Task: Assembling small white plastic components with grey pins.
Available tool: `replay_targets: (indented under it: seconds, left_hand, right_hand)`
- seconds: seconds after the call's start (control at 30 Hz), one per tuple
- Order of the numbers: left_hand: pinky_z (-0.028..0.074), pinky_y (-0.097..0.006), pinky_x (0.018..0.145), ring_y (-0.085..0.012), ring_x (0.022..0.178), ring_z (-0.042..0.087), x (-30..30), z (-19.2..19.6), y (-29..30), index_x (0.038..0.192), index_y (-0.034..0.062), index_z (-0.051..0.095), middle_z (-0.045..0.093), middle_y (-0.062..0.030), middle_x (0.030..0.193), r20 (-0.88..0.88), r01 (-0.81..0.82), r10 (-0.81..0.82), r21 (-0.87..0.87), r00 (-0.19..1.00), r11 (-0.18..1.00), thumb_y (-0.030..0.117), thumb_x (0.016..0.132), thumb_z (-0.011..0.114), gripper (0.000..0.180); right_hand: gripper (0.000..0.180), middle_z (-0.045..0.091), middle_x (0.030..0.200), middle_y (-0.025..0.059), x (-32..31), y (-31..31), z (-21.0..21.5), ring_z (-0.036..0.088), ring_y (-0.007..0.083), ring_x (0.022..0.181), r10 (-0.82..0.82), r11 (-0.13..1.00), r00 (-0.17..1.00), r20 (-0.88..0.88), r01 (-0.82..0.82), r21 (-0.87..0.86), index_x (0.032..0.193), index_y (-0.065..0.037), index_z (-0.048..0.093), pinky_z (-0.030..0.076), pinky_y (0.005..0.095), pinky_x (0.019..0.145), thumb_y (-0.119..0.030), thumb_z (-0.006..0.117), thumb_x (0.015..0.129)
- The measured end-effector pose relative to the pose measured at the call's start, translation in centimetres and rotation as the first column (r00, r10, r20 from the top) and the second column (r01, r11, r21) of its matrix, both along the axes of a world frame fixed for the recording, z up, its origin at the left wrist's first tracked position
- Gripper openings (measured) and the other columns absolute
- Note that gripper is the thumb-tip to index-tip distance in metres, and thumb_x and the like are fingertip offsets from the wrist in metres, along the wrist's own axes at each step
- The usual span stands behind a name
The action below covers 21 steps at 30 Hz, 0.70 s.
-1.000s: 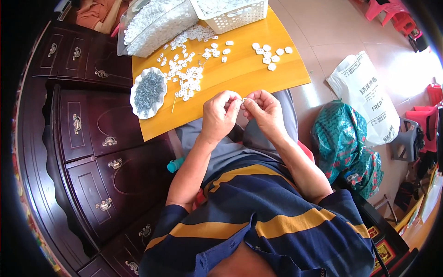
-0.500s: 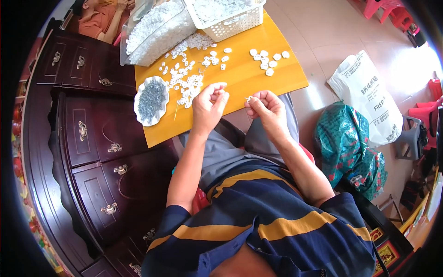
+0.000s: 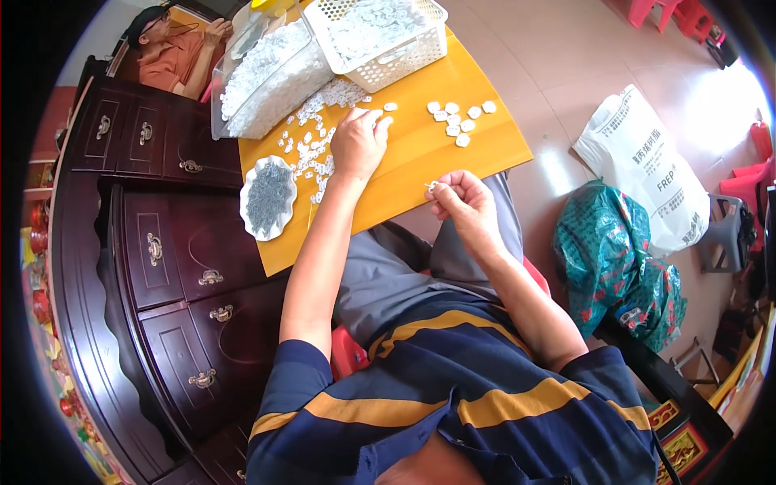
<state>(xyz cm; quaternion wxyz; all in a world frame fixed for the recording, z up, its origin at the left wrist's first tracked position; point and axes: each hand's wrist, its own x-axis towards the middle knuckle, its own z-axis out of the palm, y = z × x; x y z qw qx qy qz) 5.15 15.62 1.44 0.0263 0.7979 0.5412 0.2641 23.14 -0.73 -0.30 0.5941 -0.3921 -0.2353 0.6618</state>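
Note:
My left hand (image 3: 358, 144) is stretched out over the yellow board (image 3: 420, 174), its fingertips down on the scattered small white pieces (image 3: 311, 145). Whether it grips one I cannot tell. My right hand (image 3: 462, 202) is held closer to my body, above the board's near edge. Its thumb and fingers are pinched on a small thin pale piece (image 3: 431, 186). A separate little group of white pieces (image 3: 459, 121) lies to the right of my left hand.
A white lattice basket (image 3: 380, 40) and a clear container (image 3: 263, 77), both full of white pieces, stand at the board's far side. A white dish of grey bits (image 3: 267, 198) sits at its left edge. Dark wooden drawers (image 3: 162, 242) stand left; a white sack (image 3: 647, 170) and green bag (image 3: 614, 259) right. Another person (image 3: 174, 48) sits top left.
My hands were together in front of me; the left hand has since moved away and forward to the scattered white pieces. The right hand stays pinched near my lap.

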Motion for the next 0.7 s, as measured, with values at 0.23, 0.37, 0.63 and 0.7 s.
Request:
replay_targets:
  seconds: [0.23,0.37,0.63,0.7]
  left_hand:
    - [0.055,-0.045,0.078,-0.0326,0.09,0.068,0.0,-0.1,1.1,0.091,0.0078,0.074,0.071,-0.0118,0.092,-0.145,0.057,-0.049,0.053,0.988,0.997,0.019,0.087,0.077,0.012]
    - [0.055,-0.043,0.072,-0.0306,0.079,0.069,0.6,0.1,0.4,0.091,0.0052,0.068,0.071,-0.0106,0.084,-0.067,0.099,-0.098,0.007,0.993,0.995,0.016,0.088,0.077,0.014]
    - [0.05,-0.021,0.065,-0.003,0.072,0.059,0.4,2.2,-8.4,0.114,0.0011,0.068,0.066,0.0014,0.084,0.612,0.317,-0.048,-0.339,0.79,0.886,0.005,0.098,0.068,0.016]
    - [0.05,-0.02,0.067,-0.0023,0.074,0.059,0.2,2.0,-10.4,0.116,-0.0001,0.068,0.067,0.0038,0.086,0.673,0.346,0.026,-0.412,0.74,0.843,0.003,0.1,0.067,0.017]
  right_hand:
    - [0.009,0.072,0.089,0.0012,0.0,0.0,0.4,0.063,0.0054,0.072,0.003,1.0,1.0,0.002,-0.003,-0.01,0.103,-0.006,0.062,0.05,0.0202,0.067,-0.014,0.066,0.103]
    - [0.009,0.074,0.093,0.0038,0.1,-0.1,-0.2,0.065,0.007,0.073,0.006,1.0,1.0,-0.005,-0.006,0.001,0.105,-0.007,0.063,0.051,0.0205,0.068,-0.015,0.066,0.103]
    - [0.009,0.075,0.095,0.0049,0.0,-0.1,-0.2,0.066,0.0076,0.075,0.001,1.0,1.0,-0.008,-0.001,0.004,0.106,-0.006,0.063,0.052,0.0212,0.069,-0.014,0.066,0.103]
    - [0.012,0.074,0.095,0.0049,-0.2,-0.2,-0.1,0.065,0.0078,0.075,-0.01,1.0,1.0,-0.007,0.01,-0.009,0.112,-0.005,0.064,0.052,0.0216,0.07,-0.013,0.066,0.103]
